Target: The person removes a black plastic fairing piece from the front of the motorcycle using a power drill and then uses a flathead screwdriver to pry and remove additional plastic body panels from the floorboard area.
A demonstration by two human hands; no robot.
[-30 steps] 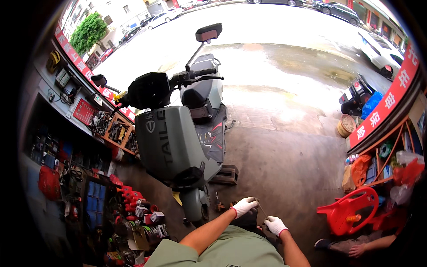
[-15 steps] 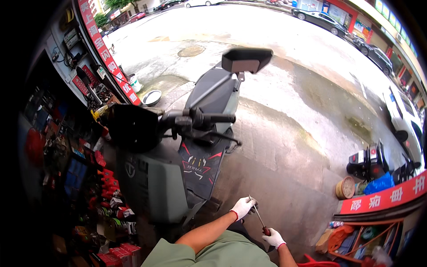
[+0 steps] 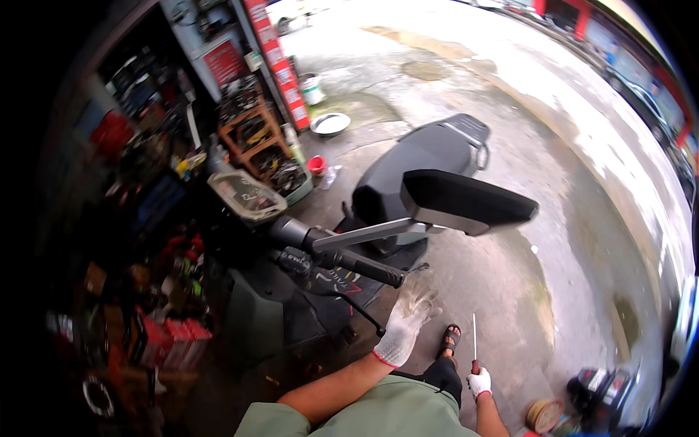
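My left hand (image 3: 403,325), in a smudged white glove, is open with fingers spread, just below the end of the scooter's black handlebar grip (image 3: 371,268) and right of the curved brake lever (image 3: 353,304). Whether it touches the grip is unclear. My right hand (image 3: 479,382), also gloved, grasps the dark red handle of a screwdriver (image 3: 475,331), its thin metal shaft pointing upward. The grey-green and black scooter has a large mirror (image 3: 466,204) over the handlebar and a long black seat (image 3: 408,156); its lower front is dark and partly hidden.
Cluttered boxes (image 3: 175,342), tools and wooden racks (image 3: 240,135) line the left. A white basin (image 3: 330,124) and red bucket (image 3: 317,165) lie behind the scooter. Another scooter (image 3: 597,393) and a round tub (image 3: 545,416) are at lower right. My sandalled foot (image 3: 451,339) shows below.
The view has swung down and left, closer over the handlebar. My left hand let go of the screwdriver shaft and rose beside the grip, opening; my right hand keeps the screwdriver, now pointing upright.
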